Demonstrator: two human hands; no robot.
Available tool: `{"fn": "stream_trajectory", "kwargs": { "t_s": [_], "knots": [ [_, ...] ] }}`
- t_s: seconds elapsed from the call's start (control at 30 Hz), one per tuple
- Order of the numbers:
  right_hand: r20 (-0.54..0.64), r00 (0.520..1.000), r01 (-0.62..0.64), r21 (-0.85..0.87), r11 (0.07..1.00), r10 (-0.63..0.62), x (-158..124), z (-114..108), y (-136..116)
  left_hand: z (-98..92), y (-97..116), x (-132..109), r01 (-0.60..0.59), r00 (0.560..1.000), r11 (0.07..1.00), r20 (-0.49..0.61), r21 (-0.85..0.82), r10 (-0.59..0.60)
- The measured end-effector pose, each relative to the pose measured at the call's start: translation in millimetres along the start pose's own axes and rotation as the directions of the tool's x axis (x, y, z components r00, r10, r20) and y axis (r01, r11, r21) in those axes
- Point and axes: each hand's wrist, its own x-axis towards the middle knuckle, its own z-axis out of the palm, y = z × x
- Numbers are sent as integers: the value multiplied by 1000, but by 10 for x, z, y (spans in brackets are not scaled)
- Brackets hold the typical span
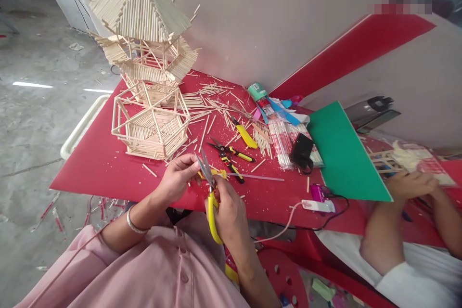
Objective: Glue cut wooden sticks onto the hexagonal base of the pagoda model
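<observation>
My right hand (229, 207) is closed around the yellow handles of a pair of scissors (207, 169), whose blades stand apart and point up and away from me. Close by the blade tips, my left hand (180, 175) is pinched shut; whatever its fingertips hold is too small to make out. Just behind the scissors lies a yellow glue gun (218, 173) with a clear glue stick (258, 177) trailing from it. Beyond both hands rests a low hexagonal frame of wooden sticks (151, 127). A taller tiered stick pavilion (140, 14) with a pointed roof rises behind it.
Black-and-yellow pliers (233, 154) and a yellow utility knife (246, 135) lie on the red tabletop (90, 168) among loose sticks (202, 101). Packaged sticks (280, 144), a black adapter (301, 151) and a green board (335, 154) are to the right, before another person's hands (411, 184).
</observation>
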Motion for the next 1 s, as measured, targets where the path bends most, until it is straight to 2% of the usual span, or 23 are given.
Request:
{"fn": "stream_trajectory", "kwargs": {
  "t_s": [0.13,0.3,0.43,0.57,0.63,0.7,0.77,0.83,0.9,1.0],
  "knots": [
    [-12,1000,8,-76,997,-9,14,2,18,1,41,7,-8,1000,999,13,43,8],
    [-98,995,19,-17,1000,-20,12,100,43,5,40,4,34,999,999,9,36,-35],
    [-118,993,-24,-43,999,18,3,188,79,76,38,-17,74,997,997,-30,30,-73],
    [-183,977,-125,-46,991,114,50,100,99,132,67,-36,67,994,998,-85,9,-66],
    [-209,959,-183,60,981,192,97,4,75,118,67,-39,66,992,997,-108,38,-62],
    [-185,950,-194,283,939,252,155,-70,24,79,50,-38,76,991,993,-114,93,-65],
    [-151,946,-168,527,833,286,221,-90,-48,31,25,-38,73,993,983,-104,168,-56],
    [-129,942,-139,688,713,308,293,-52,-127,-13,7,-46,64,995,967,-84,245,-45],
    [-122,941,-117,759,641,316,362,19,-201,-50,2,-64,63,996,961,-71,271,-46],
    [-130,927,-111,802,586,353,438,128,-291,-95,-9,-112,33,995,990,-100,134,-20]
  ]
}}
